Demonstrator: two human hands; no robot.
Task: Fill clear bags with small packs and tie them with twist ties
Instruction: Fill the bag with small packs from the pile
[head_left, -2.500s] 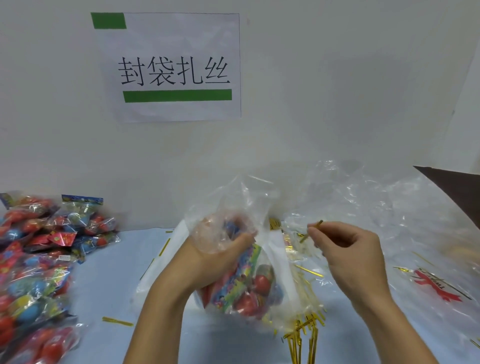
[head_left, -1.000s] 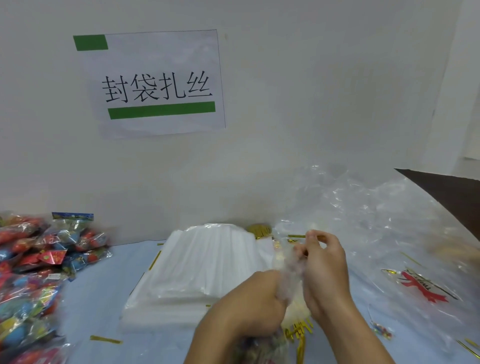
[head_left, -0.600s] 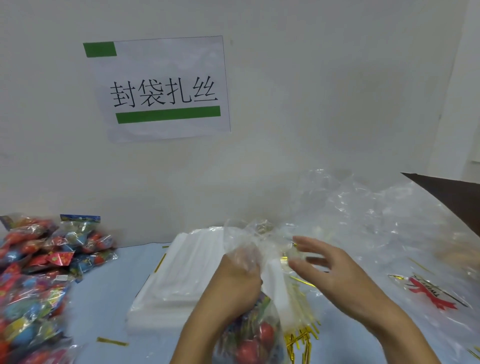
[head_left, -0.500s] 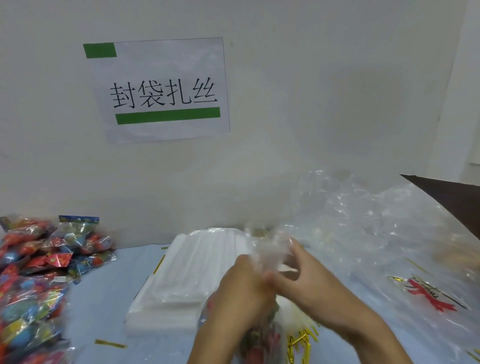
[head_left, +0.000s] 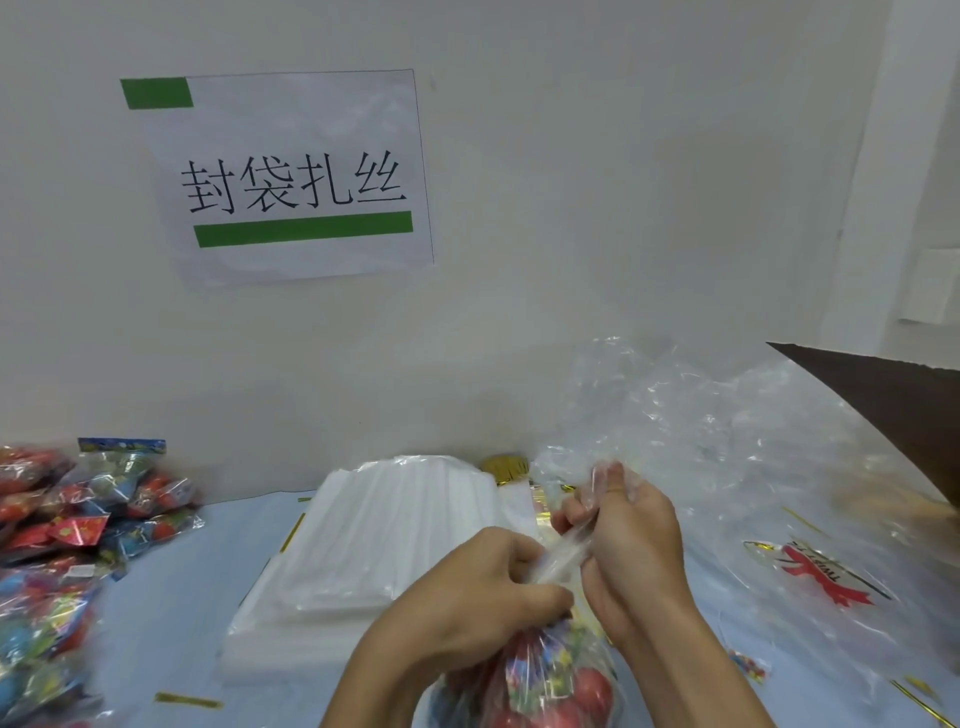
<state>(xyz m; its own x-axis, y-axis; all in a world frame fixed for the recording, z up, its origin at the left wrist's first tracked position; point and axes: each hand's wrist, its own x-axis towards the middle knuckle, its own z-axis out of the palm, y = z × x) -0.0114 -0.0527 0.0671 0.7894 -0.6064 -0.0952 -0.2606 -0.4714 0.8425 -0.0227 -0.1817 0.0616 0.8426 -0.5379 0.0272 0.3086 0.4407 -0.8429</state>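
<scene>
Left hand (head_left: 483, 587) & right hand (head_left: 628, 540) both grip twisted neck of filled clear bag (head_left: 550, 675), fingers curled tight.

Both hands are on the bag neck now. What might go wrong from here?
1. The left hand and right hand grip only the twisted neck of the filled bag; a slackened grip may let it untwist.
2. No twist tie shows in either hand; reaching for the loose gold ties may need one hand to release.
</scene>
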